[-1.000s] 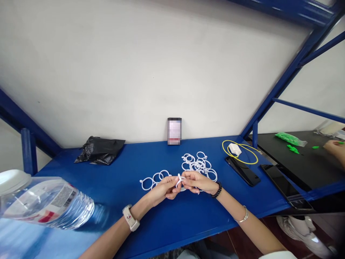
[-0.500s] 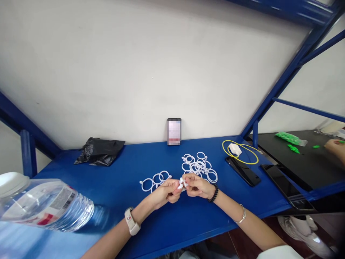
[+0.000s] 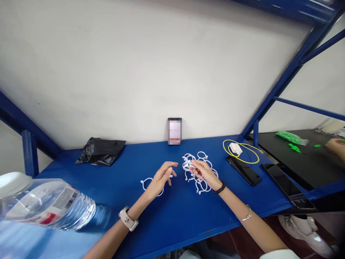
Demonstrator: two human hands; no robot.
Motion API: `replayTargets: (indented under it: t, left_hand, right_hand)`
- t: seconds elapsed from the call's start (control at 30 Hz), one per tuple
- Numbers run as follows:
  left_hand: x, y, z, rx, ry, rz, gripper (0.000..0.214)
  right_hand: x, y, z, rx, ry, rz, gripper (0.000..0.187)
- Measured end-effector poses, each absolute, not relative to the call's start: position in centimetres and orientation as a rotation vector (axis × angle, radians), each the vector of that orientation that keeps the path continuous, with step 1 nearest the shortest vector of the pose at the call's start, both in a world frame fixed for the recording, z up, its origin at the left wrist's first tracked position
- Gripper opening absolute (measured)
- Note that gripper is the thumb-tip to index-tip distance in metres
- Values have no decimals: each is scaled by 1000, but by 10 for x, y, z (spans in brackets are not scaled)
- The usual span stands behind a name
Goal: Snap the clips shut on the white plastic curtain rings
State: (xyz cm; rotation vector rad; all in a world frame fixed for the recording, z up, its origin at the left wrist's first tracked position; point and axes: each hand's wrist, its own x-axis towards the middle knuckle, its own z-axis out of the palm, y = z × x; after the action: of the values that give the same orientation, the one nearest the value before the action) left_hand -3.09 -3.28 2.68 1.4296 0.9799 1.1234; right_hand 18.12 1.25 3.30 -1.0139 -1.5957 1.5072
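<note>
My left hand [image 3: 160,178] hovers with fingers spread over a small group of white plastic rings [image 3: 147,183] on the blue tabletop [image 3: 121,172]; it holds nothing. My right hand [image 3: 205,173] reaches into the larger pile of white rings [image 3: 201,162] and pinches one ring [image 3: 188,166] at the pile's left edge. A watch is on my left wrist. My right wrist wears a black bead bracelet and a thin silver bangle.
A big water bottle [image 3: 45,207] lies at the near left. A black plastic bag [image 3: 100,150] sits at the back left, a small blurred card [image 3: 174,131] against the wall. A white charger with yellow cable [image 3: 237,149] and two phones [image 3: 244,170] lie right. Another person's hand [image 3: 335,145] works on the neighbouring black table.
My hands were together, joining a ring in front of me. They have parted: the left opened over the small group, the right moved up into the larger pile and pinched a ring.
</note>
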Motion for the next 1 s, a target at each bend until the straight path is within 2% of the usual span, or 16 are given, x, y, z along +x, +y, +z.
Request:
replayTargets:
  t: [0.1,0.2,0.3,0.4,0.57,0.7,0.87,1.0]
  left_hand:
    - [-43,-26,23,1702,1351,1290,32]
    - [-50,-22,18,1902,1670,1242,24]
    - [-49,-23,15,2113,1836,1060,18]
    - [-43,-28,16,2308,1845,852,15]
    - [-37,-33,10,2519,1752,623,13]
    - [-34,-34,9,2384,1591,744,18]
    - [-26,-40,17,1928,1272,949,20]
    - [-20,-43,19,1485,1004,985,32]
  right_hand:
    - [193,22,35,-1240,-1882,864,47]
    - [201,27,36,-1419,-2083,372,47]
    - [202,26,36,-1505,-2150,149,45]
    - [200,24,36,-1494,-2162,72,44]
    - [197,22,37,-1395,-2121,106,39]
    - [190,18,36,-1203,-2157,277,34]
    - [175,3,36,-887,-2246,709,22]
    - [166,-7,33,-872,-2207,1135,25]
